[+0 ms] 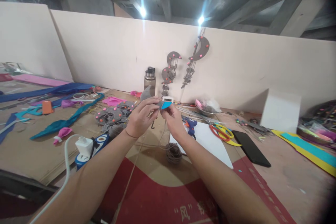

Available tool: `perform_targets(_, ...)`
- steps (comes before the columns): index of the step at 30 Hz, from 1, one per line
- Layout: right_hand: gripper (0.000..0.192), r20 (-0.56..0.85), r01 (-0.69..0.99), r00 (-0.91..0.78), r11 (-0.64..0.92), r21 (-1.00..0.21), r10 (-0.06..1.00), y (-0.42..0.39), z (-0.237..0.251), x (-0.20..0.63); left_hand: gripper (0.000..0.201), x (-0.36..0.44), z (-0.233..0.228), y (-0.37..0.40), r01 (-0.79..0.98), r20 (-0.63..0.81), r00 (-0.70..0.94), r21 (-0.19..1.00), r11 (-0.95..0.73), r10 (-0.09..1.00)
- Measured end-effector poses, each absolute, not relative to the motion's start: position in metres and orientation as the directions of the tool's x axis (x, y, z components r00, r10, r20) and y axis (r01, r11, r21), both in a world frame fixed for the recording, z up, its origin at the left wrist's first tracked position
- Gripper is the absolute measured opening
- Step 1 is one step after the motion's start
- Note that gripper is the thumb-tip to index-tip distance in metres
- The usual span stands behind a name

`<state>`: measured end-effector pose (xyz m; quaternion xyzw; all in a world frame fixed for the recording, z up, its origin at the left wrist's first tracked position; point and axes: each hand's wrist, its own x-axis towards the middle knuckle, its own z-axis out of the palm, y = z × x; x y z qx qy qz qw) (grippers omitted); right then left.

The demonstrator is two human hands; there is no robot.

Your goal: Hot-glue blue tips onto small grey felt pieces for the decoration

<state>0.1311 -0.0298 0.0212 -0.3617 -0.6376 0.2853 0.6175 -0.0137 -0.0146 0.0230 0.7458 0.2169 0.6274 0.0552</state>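
Two hands: both are raised above the middle of the surface (288, 178), fingertips meeting on one small piece.
Left hand (141, 117): its grip is narrow, thumb and fingers pinched on the grey end of the piece.
Right hand (172, 117): its grip is also narrow, fingers closed on the underside and near edge of the same piece.
Blue piece (166, 105): a small blue wedge backed with grey, held in the air between the two hands, clear of the surface; its long axis runs roughly left to right, and the blue tip points toward the right and slightly up.
Thread: a thin strand hangs from the hands toward the ball of brown yarn (173, 153), which lies on the surface just below the right wrist.
White sheet (210, 141): lies flat beside the yarn, toward the right.
Glue gun (189, 125): blue, on the far edge of the white sheet.
Scissors (222, 132): red and yellow handles, right of the glue gun.
Phone (250, 148): black, flat, near the right part of the surface.
Bottle (149, 80): upright at the far edge, against the wall.
Grey decorations (112, 115): felt shapes with pink dots, left of the hands.
Power strip (90, 147): blue, with a white plug, near the left forearm.
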Motion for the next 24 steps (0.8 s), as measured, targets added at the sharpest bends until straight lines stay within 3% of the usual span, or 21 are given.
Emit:
perform_targets(6,0.016,0.589,0.094,0.016,0.585,-0.806,0.808,-0.030,0.020,0.131,0.024,-0.009,0.020,-0.015,0.362,0.915,0.163,0.292,-0.885,0.368)
perform_targets(11,0.024,0.555,0.013,0.099,0.557,-0.830,0.826,-0.022,0.017,0.137,0.034,-0.002,0.018,-0.020,0.330,0.875,0.286,0.292,-0.897,0.390)
perform_targets(16,0.027,0.520,0.148,0.105,0.504,-0.851,0.848,-0.011,0.017,0.154,0.027,0.000,0.020,-0.018,0.362,0.777,0.162,0.527,-0.769,0.609)
perform_targets(19,0.027,0.503,0.244,0.037,0.481,-0.842,0.863,-0.010,0.020,0.159,0.016,-0.003,0.029,-0.017,0.269,0.691,0.035,0.689,-0.673,0.722)
perform_targets(24,0.029,0.525,0.374,-0.092,0.518,-0.769,0.846,-0.016,0.026,0.155,0.014,-0.006,0.041,-0.018,0.121,0.460,0.133,0.872,-0.475,0.878)
